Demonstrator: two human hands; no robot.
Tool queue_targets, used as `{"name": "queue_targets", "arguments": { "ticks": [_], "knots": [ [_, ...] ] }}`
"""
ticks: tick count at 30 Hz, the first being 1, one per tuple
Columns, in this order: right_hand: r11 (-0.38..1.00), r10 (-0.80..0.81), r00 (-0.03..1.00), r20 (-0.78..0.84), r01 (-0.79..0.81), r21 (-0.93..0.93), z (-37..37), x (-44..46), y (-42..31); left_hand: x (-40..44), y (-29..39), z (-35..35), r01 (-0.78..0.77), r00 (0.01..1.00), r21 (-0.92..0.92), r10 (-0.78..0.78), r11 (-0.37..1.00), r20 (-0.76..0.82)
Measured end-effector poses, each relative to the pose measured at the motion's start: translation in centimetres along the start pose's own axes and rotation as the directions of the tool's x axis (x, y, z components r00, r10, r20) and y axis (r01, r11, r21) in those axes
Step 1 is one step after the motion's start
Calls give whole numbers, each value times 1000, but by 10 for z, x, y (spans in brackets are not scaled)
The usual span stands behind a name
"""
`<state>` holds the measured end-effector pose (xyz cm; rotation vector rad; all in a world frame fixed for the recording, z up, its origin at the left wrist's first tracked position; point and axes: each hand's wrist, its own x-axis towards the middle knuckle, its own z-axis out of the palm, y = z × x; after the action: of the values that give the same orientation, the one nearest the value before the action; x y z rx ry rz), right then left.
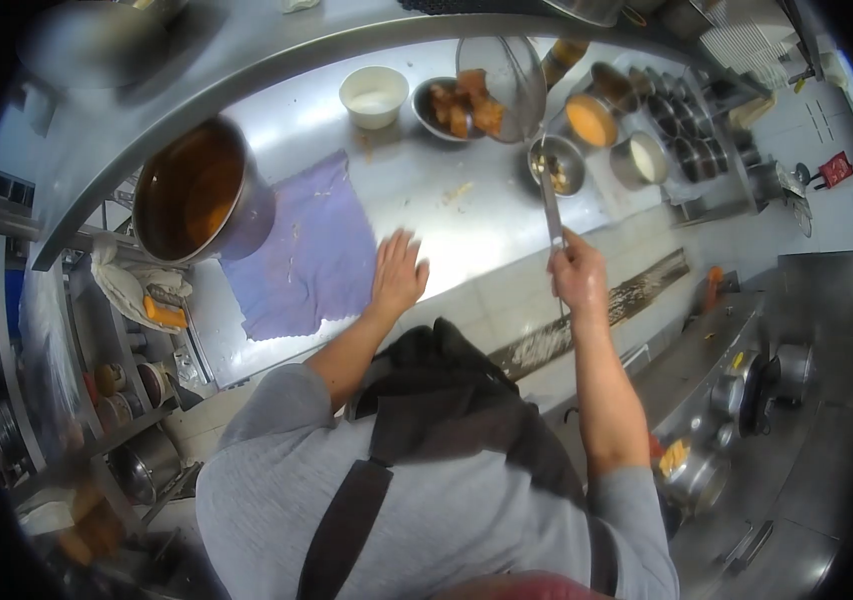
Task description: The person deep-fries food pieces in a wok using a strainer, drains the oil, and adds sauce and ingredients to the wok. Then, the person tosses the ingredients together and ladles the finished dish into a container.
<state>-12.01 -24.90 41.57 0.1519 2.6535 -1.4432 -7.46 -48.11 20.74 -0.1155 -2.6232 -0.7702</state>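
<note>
Head view. Left hand (400,277): at the right edge of a purple cloth (302,250), near side of the counter (467,235); fingers outstretched, gripping nothing; contact with the surface cannot be told. Right hand (579,272): fingers closed round a long metal utensil (553,208), which points away from the person, passing over a small metal bowl (572,165) of pale pieces, its far end meeting a mesh strainer (530,95); whether the two are joined cannot be told.

Far side of the counter, left to right: one large metal pot (255,210), brown inside, left of the cloth; one white bowl (375,112), pale contents; one metal bowl (435,122) with brown chunks (470,102), the strainer just beside these; one container of orange contents (591,122); one container of white contents (641,162), nearer and right of the orange.
</note>
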Motion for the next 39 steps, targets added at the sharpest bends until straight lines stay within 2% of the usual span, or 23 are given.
{"name": "queue_targets", "arguments": {
  "ticks": [1,3,8,14,18,19,20,21,22,24,26,27,28,29,30,31,32,33,34,35,36,38,39],
  "knots": [
    [993,-36,998,-44,31,-115,1,2,4,1,-3,2,-4,1000,1,4,1000,-2],
    [974,-111,991,-71,94,-208,5,6,9,5,-10,1,133,989,-294,-148,947,-29],
    [956,-193,975,-109,162,-246,4,8,-3,35,-45,-41,278,913,-284,-344,918,-217],
    [979,-44,998,-52,53,195,-21,-9,-5,31,-136,-21,284,882,131,-206,950,-425],
    [908,134,987,-90,-86,411,-62,-56,37,42,-134,-16,348,851,-108,-362,931,-380],
    [840,142,985,-95,-69,539,-70,-70,71,49,-122,-13,349,848,34,-300,936,-437],
    [780,241,962,-129,-112,616,-86,-95,73,61,-103,-13,250,841,-41,-238,967,-486],
    [760,264,953,-147,-112,640,-99,-118,92,65,-73,-17,208,862,-209,-280,955,-423],
    [683,349,922,-166,-129,719,-112,-146,104,70,-29,-24,398,864,-313,-468,862,-189],
    [602,447,848,-284,-51,797,-130,-200,143,63,23,-2,213,971,-311,-236,926,-39],
    [594,550,708,-444,42,803,-153,-264,158,42,43,60,-201,980,-361,184,911,-80],
    [599,601,600,-528,100,795,-158,-298,163,18,75,63,109,964,-451,17,886,265],
    [588,686,448,-573,122,800,-168,-327,170,-4,115,68,413,802,-416,-106,811,588],
    [637,657,409,-634,149,756,-177,-363,189,-24,119,92,327,657,-355,60,876,752],
    [659,658,313,-685,202,725,-183,-396,203,-68,87,147,102,633,-378,233,920,738],
    [708,681,163,-714,100,699,-194,-428,201,-117,26,237,-252,440,4,111,968,891],
    [740,672,25,-740,24,672,-199,-463,216,-122,70,224,-323,213,-21,94,946,973],
    [758,642,-130,-755,-34,651,-203,-496,238,-124,112,209,-102,84,-99,108,990,991],
    [807,565,-201,-800,-65,587,-209,-521,245,-112,175,172,331,-63,-47,72,942,995],
    [786,546,-288,-787,-149,600,-218,-550,253,-95,240,135,633,-197,57,89,772,976],
    [746,464,-330,-822,-355,564,-224,-582,275,-79,299,103,775,-266,103,174,623,948],
    [602,376,-534,-757,-480,638,-234,-624,315,-60,371,102,854,-262,-5,439,520,860],
    [600,373,-541,-754,-479,641,-238,-645,336,-56,396,122,828,-212,-83,447,554,869]
  ]
}}
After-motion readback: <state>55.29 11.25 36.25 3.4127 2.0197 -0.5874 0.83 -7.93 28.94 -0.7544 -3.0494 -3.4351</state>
